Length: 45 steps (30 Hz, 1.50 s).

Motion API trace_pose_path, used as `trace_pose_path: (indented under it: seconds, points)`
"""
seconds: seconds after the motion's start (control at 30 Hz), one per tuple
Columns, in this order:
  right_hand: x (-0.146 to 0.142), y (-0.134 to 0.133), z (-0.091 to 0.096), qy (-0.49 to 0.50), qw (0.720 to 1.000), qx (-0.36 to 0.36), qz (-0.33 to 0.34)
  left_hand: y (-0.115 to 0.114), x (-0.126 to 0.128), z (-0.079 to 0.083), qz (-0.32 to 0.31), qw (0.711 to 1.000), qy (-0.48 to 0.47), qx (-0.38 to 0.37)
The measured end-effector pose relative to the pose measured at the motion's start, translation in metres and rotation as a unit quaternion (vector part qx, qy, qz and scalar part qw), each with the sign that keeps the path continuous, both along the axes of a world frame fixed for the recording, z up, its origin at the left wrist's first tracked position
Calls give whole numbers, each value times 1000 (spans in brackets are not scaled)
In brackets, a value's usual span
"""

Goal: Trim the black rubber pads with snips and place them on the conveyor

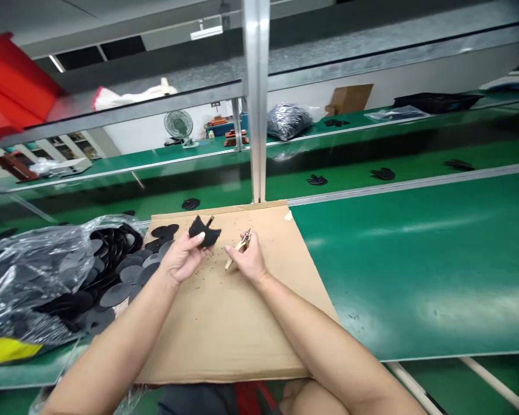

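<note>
At far left, a red bin (pixel 17 86) sits on the upper shelf. Below it, a clear bag (pixel 34 265) with a yellow patch (pixel 11 349) lies on the bench, black discs (pixel 132 274) spilling from its right side onto the edge of the cardboard (pixel 237 328). A fan (pixel 179 124) stands on the far bench.

Next comes the left hand (pixel 185 258), raised over the cardboard. Its fingers are closed in a pinch on a black piece (pixel 205 235), thumb on top; the piece has a notched upper edge and a short stub pointing up and right. Dark specks (pixel 212 257) dot the cardboard between the hands.

Just right of the piece, apart from it, the right hand (pixel 251 260) has its fingers curled round a small tool (pixel 243 243) with pale handles, its tip pointing up. How far the tool's jaws stand open I cannot tell.

Behind rises a metal post (pixel 256 104). Farther right, black pieces (pixel 383 173) lie spaced along the green belt (pixel 350 178).
</note>
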State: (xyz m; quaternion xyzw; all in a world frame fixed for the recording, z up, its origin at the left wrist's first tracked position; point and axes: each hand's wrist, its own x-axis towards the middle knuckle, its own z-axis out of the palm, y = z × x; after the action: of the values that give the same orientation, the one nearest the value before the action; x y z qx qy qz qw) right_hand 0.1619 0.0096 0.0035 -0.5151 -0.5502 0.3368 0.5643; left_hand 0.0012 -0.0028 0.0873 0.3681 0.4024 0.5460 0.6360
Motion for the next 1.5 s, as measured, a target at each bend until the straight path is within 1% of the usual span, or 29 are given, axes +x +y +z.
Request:
trace_pose_path:
  seconds: [0.07, 0.13, 0.2, 0.27, 0.33, 0.4, 0.47, 0.53, 0.67, 0.8, 1.1, 1.27, 1.4, 1.5]
  points:
    - [-1, 0, -4, -54, 998, 42, 2, -4, -13, -28, 45, 996, -36, -66]
    - [-1, -1, -7, -102, 990, 93, 25, -4, -20, -50, 86, 991, -64, -83]
    - [1, -2, -8, -145, 978, 136, 59, -2, -24, -64, 98, 989, -83, -71]
    - [3, -4, -5, -195, 962, 174, 78, 0, -27, -71, 85, 991, -85, -57]
    - [4, -6, -1, -253, 942, 202, 85, 1, -28, -72, 62, 993, -84, -59]
    - [2, -8, 1, -314, 921, 212, 92, 1, -28, -71, 43, 992, -96, -71]
    - [0, -8, 1, -364, 901, 213, 97, 1, -27, -70, 27, 989, -111, -88]
    - [-2, -7, -2, -388, 891, 219, 92, 1, -28, -69, 22, 987, -120, -102]
    - [-1, -6, -8, -381, 886, 251, 80, 0, -29, -66, 26, 985, -124, -116]
    - [0, -7, -8, -376, 881, 271, 96, -1, -29, -63, 18, 986, -126, -110]
    - [0, -9, -6, -403, 870, 261, 108, -3, -29, -65, 6, 987, -121, -109]
    - [0, -10, -4, -450, 851, 252, 102, -3, -29, -64, 10, 987, -119, -109]
    - [0, -13, -5, -485, 836, 243, 87, -3, -29, -66, 18, 986, -119, -111]
    - [-1, -14, -6, -487, 838, 231, 81, -2, -29, -70, 13, 988, -115, -102]
